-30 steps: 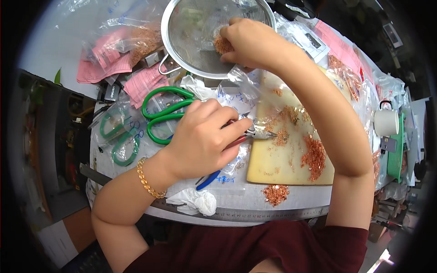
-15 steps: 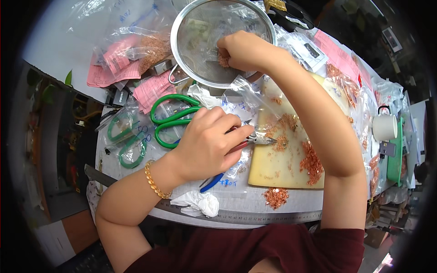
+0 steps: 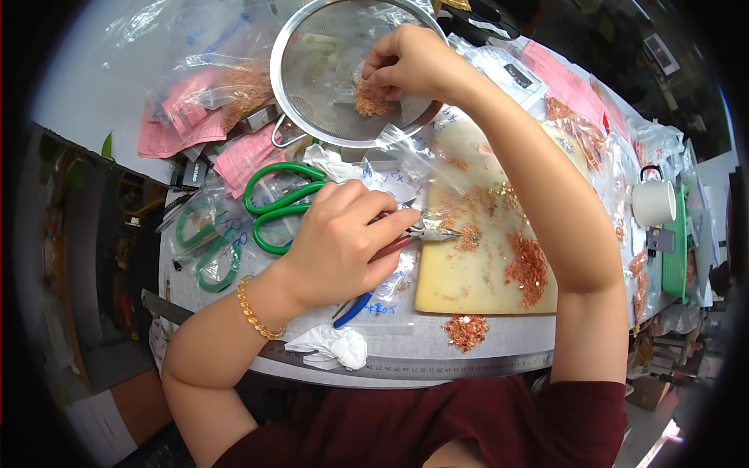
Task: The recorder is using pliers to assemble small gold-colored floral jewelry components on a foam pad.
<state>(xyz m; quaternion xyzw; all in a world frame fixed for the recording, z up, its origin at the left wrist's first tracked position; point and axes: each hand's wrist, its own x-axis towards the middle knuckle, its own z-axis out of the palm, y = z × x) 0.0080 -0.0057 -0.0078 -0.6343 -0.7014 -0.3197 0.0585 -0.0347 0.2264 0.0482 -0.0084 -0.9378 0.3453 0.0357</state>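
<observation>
My left hand [image 3: 341, 243] is closed round a pair of red-handled pliers [image 3: 434, 233], whose metal jaws point right over a yellowish board [image 3: 484, 300]. My right hand [image 3: 409, 64] reaches into a round wire-mesh sieve [image 3: 312, 93], its fingers pinched just above a small heap of copper-coloured bits [image 3: 371, 100]. Whatever is between those fingertips is too small to make out. On the board lie loose copper bits [image 3: 527, 269], scattered and in a reddish heap. Green-handled scissors [image 3: 269, 210] rest beside my left hand, and a blue tool handle [image 3: 353, 310] shows below it.
A steel ruler [image 3: 437, 368] runs along the front edge, near a crumpled white tissue [image 3: 331, 347] and another copper heap [image 3: 466, 333]. Plastic bags and pink slips [image 3: 175, 134] lie left of the sieve. A white mug [image 3: 654, 203] and green basket [image 3: 675, 265] stand right.
My right hand has lifted slightly off the copper heap in the sieve, which now shows more fully. My left hand still holds the pliers. The whole view has shifted a little.
</observation>
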